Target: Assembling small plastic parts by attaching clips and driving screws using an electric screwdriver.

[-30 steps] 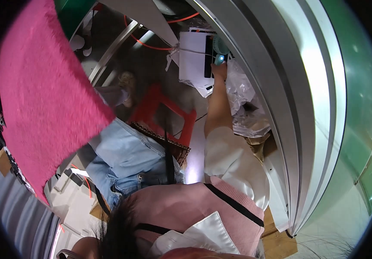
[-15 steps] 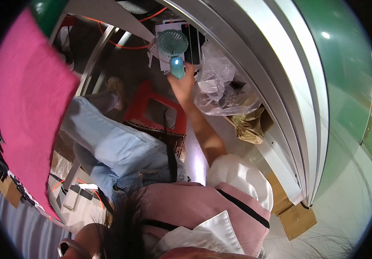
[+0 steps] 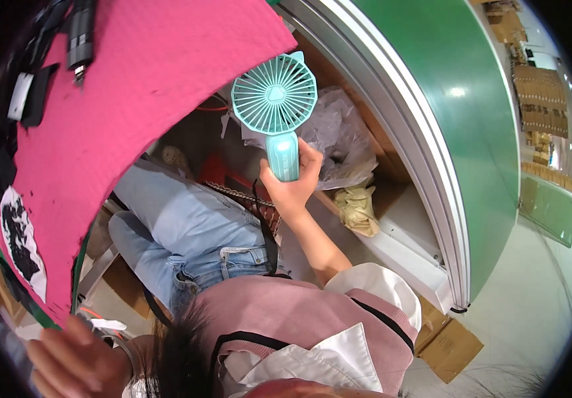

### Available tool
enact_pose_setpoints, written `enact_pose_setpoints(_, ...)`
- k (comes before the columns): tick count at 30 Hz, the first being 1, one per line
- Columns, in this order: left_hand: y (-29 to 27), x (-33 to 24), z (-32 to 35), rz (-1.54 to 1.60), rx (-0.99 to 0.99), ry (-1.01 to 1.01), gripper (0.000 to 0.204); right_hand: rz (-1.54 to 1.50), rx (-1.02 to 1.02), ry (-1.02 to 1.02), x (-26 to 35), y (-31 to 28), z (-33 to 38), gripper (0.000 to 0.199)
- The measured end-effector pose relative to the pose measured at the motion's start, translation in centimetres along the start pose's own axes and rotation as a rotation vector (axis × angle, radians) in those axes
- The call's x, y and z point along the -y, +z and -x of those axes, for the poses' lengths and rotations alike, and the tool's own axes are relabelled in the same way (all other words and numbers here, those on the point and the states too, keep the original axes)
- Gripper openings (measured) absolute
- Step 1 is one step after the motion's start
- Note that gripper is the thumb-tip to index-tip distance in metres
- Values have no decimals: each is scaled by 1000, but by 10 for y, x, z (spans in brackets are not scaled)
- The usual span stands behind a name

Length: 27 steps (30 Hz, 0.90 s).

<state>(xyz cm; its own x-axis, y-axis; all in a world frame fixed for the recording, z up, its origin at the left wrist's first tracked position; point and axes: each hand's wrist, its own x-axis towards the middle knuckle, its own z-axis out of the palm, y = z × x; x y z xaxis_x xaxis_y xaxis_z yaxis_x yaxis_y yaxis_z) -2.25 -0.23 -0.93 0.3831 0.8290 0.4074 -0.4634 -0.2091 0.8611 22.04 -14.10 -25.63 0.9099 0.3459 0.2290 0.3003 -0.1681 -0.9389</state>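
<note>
Since the earlier frame, the teal fan (image 3: 275,116) had come up to the edge of the pink cloth (image 3: 160,76), and your left hand (image 3: 77,365) had entered, lower left. Your right hand (image 3: 297,184) was wrapped round the fan's lower handle (image 3: 283,158), guard pointing away from you. Left hand blurred, near the cloth's lower corner; couldn't tell whether it held anything. Crumpled clear plastic bag (image 3: 347,129) lay beyond your right hand.

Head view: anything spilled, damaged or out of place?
A black-blotched white piece at the left edge of the pink cloth looks messy; spill or pattern is unclear. The turquoise fan in the right hand looks undamaged.
</note>
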Motion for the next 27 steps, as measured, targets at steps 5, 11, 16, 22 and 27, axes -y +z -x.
enact_pose_setpoints(5, -28, -28, -2, 48, 1196, -212, 37, -52, 34, -139, 50, 10, 7, 62)
enact_pose_setpoints(11, -56, -22, 40, 367, 1395, 828, 18, -142, 45, -263, 83, 0, 32, 60)
enact_pose_setpoints(16, -90, -75, 73, 758, 1415, 341, 19, -180, 101, -163, 99, -5, 54, 61)
enact_pose_setpoints(22, -118, -40, 75, 1445, 1500, 576, 23, -177, 157, -166, 90, -29, 79, 64)
enact_pose_setpoints(27, -70, 68, 92, 874, 353, -137, 27, -302, 300, -264, 96, -31, 108, 64)
